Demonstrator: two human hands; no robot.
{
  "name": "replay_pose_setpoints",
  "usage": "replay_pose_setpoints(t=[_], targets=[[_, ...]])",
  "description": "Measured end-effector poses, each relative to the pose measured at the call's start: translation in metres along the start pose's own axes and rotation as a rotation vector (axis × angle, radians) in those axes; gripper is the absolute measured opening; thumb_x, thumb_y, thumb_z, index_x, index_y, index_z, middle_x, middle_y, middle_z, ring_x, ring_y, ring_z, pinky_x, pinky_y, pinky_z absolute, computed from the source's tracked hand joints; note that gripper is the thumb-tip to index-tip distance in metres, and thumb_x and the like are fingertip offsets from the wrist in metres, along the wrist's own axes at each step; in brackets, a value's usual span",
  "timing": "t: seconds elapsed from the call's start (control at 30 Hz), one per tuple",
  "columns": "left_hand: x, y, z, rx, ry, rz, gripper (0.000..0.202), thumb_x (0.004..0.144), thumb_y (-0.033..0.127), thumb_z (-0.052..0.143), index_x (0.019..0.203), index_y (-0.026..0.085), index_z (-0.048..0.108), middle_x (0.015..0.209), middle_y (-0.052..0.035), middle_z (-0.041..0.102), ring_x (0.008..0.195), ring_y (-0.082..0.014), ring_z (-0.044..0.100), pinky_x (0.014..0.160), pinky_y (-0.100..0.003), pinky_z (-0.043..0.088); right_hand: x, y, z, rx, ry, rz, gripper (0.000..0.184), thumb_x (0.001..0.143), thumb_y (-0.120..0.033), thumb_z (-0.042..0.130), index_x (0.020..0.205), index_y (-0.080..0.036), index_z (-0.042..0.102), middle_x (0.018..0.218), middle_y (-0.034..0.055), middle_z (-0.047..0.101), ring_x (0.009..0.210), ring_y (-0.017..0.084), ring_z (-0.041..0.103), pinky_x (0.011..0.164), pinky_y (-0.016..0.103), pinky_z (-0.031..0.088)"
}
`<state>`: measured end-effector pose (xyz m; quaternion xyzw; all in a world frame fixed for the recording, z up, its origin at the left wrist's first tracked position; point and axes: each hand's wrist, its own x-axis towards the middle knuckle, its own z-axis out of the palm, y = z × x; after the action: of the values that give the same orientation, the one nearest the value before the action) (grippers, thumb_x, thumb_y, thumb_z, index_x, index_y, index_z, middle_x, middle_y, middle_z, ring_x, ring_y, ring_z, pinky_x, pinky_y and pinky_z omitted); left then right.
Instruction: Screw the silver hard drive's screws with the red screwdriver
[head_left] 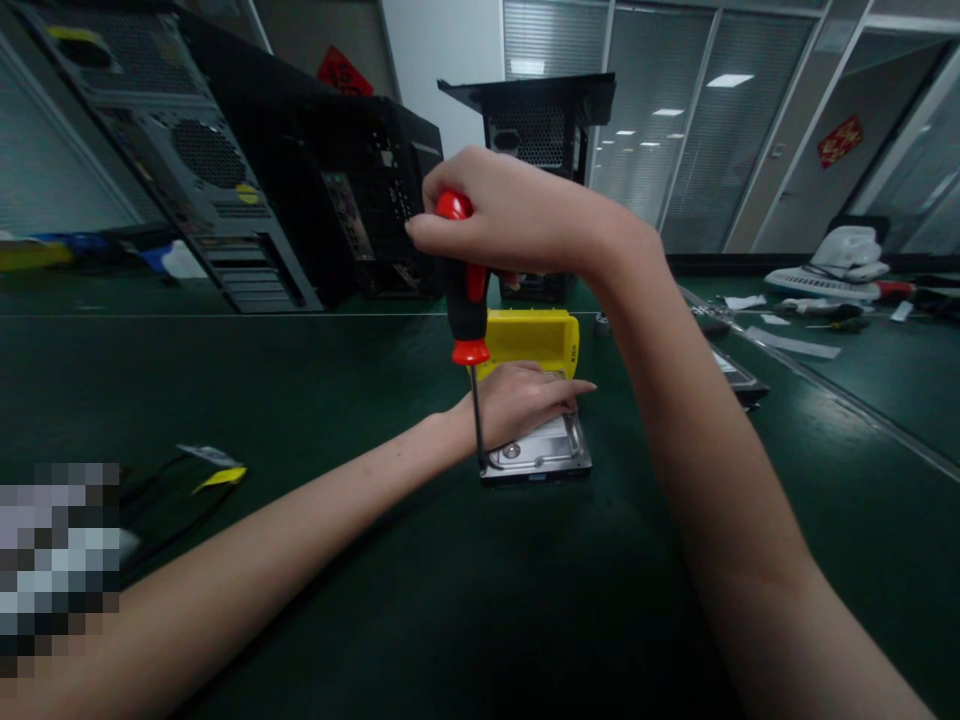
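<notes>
Your right hand (499, 210) is wrapped round the red-and-black handle of a screwdriver (469, 315), held almost upright, with its thin shaft running down to the near left corner of a hard drive (551, 447). That drive lies flat on the green counter (360, 610), in front of you and well in from the counter's left and right edges. Your left hand (525, 397) rests across the drive's top, one finger stretched out toward its right side; you cannot tell from here whether the other fingers pinch it. Just behind the drive you have a yellow plastic box (532, 335), partly covered by your left hand. Toward the counter's far edge stand a large computer case (214, 150) on your left and a smaller black case (529, 130) behind your right hand, while a second drive (739, 377) lies off to your right, partly hidden by your forearm
</notes>
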<state>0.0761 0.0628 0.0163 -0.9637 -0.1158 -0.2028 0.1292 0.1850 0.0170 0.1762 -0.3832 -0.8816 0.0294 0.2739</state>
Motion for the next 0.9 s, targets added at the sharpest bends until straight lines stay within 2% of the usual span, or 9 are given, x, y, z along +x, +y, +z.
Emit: replay_pose_setpoints(t=[0.17,0.3,0.53,0.7,0.9], targets=[[-0.001,0.0009,-0.0022,-0.107,-0.018,-0.026,0.031,0.092,0.022,0.055,0.123,0.022,0.06,0.096,-0.0017,0.075,0.084,-0.016,0.069,0.076,-0.028,0.053,-0.0014,0.0008,0.0001,-0.007,0.006,0.004,0.022,0.084,-0.041,0.047,0.079,-0.021,0.054,0.07,0.0009,0.061,0.048,0.007,0.052,0.041,0.018,0.035],[-0.0037,0.0012,-0.0048,-0.2,-0.007,-0.027,0.034,0.094,0.027,0.054,0.127,0.02,0.055,0.1,-0.0024,0.075,0.089,-0.0163,0.07,0.081,-0.029,0.053,-0.0015,0.0019,-0.0002,0.006,0.001,-0.018,0.025,0.085,-0.041,0.046,0.082,-0.018,0.054,0.075,0.0026,0.063,0.048,0.006,0.052,0.041,0.018,0.036],[-0.0053,-0.0007,-0.0022,-0.217,0.017,0.056,0.037,0.095,0.023,0.05,0.131,0.02,0.05,0.111,-0.0054,0.071,0.103,-0.0182,0.067,0.091,-0.035,0.052,0.0003,-0.0004,0.0005,-0.035,0.012,0.011,0.024,0.085,-0.041,0.047,0.078,-0.019,0.052,0.069,0.0007,0.059,0.046,0.006,0.051,0.039,0.018,0.035],[-0.0056,-0.0024,-0.002,-0.213,0.01,0.099,0.038,0.094,0.019,0.049,0.132,0.018,0.048,0.106,-0.0049,0.073,0.1,-0.0196,0.068,0.09,-0.039,0.053,0.0005,0.0001,0.0004,-0.016,0.008,0.004,0.029,0.085,-0.046,0.048,0.081,-0.018,0.052,0.071,0.0023,0.058,0.049,0.009,0.052,0.04,0.021,0.036],[-0.0094,-0.0022,0.0007,-0.297,0.037,0.038,0.039,0.093,0.019,0.05,0.133,0.019,0.047,0.107,-0.0039,0.073,0.1,-0.0191,0.068,0.09,-0.038,0.053,-0.0004,0.002,0.0002,0.007,-0.011,-0.003,0.046,0.081,-0.064,0.049,0.081,-0.018,0.051,0.072,0.0018,0.057,0.052,0.009,0.05,0.042,0.021,0.037]])
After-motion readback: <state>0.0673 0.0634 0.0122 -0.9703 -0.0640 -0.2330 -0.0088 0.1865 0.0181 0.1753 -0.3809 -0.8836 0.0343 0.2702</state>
